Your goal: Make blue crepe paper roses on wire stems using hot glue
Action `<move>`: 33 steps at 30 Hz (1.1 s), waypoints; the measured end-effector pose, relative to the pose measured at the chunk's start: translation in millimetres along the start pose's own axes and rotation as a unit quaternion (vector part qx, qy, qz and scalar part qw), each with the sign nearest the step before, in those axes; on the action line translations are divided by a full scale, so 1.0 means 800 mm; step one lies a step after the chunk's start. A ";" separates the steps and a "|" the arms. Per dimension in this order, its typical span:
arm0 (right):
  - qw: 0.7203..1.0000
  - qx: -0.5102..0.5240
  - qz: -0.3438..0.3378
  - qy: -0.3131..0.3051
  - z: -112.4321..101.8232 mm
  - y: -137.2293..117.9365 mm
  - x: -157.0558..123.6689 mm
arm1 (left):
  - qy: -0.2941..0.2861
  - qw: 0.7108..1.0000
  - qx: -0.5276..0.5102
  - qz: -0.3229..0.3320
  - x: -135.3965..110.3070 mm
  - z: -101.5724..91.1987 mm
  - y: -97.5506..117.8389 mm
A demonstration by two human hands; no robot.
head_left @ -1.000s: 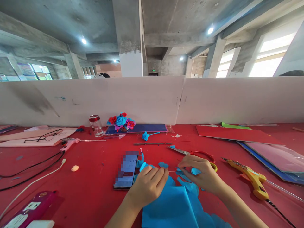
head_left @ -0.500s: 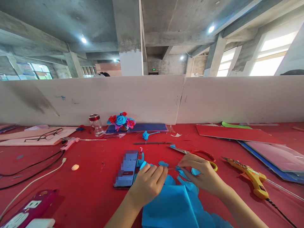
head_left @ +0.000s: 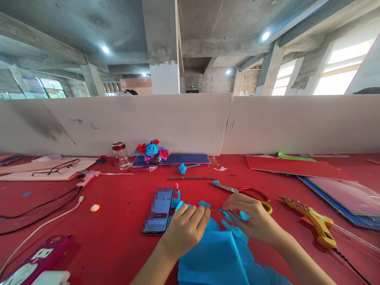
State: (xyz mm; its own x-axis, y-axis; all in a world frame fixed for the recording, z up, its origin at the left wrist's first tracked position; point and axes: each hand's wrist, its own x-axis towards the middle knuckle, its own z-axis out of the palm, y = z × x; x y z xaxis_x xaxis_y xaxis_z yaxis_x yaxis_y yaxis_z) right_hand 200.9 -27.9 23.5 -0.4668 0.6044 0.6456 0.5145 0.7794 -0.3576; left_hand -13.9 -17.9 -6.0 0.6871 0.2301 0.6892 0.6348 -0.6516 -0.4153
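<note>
A thin, pale wire-like strand (head_left: 215, 209) spans the small gap between my hands. The closed fingers of my left hand (head_left: 188, 227) grip one end. At the other end my right hand (head_left: 252, 217) pinches it, with bits of blue paper at the fingertips; their exact hold is partly hidden. Cut blue petal-shaped pieces (head_left: 212, 225) lie beneath and between the hands. Below them rests a folded blue sheet (head_left: 209, 259). Scissors (head_left: 255, 194) with red and yellow handles lie just behind my right hand, and a phone (head_left: 158, 211) is left of my left hand.
A yellow glue gun (head_left: 316, 223) lies at right, a pink one (head_left: 89, 179) at left with cables. Behind are a blue paper flower (head_left: 182, 169), dark stems (head_left: 191, 178), a flower arrangement (head_left: 152, 150) and a glass jar (head_left: 121, 156). A power strip (head_left: 38, 257) sits front left.
The hands keep nearly the same pose and place, the strand still between them. The whole view has shifted very slightly.
</note>
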 end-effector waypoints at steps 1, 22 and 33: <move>1.000 0.000 0.000 -0.002 0.000 -0.001 0.000 | 0.002 1.000 0.000 0.000 0.000 0.000 0.000; 1.000 -0.025 0.007 -0.008 0.006 0.002 0.000 | -0.004 1.000 -0.007 -0.002 0.001 0.000 0.001; 0.995 -0.099 -0.019 -0.018 0.009 0.005 -0.004 | -0.012 1.000 -0.017 -0.008 0.003 -0.002 0.003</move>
State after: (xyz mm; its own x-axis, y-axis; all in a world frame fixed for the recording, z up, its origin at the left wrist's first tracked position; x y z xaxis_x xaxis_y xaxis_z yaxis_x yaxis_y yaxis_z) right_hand 199.0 -25.7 15.2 -0.5114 0.5838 0.6306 0.6259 0.7559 -0.1921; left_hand -11.6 -19.7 -4.5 0.6855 0.2568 0.6812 0.6330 -0.6725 -0.3835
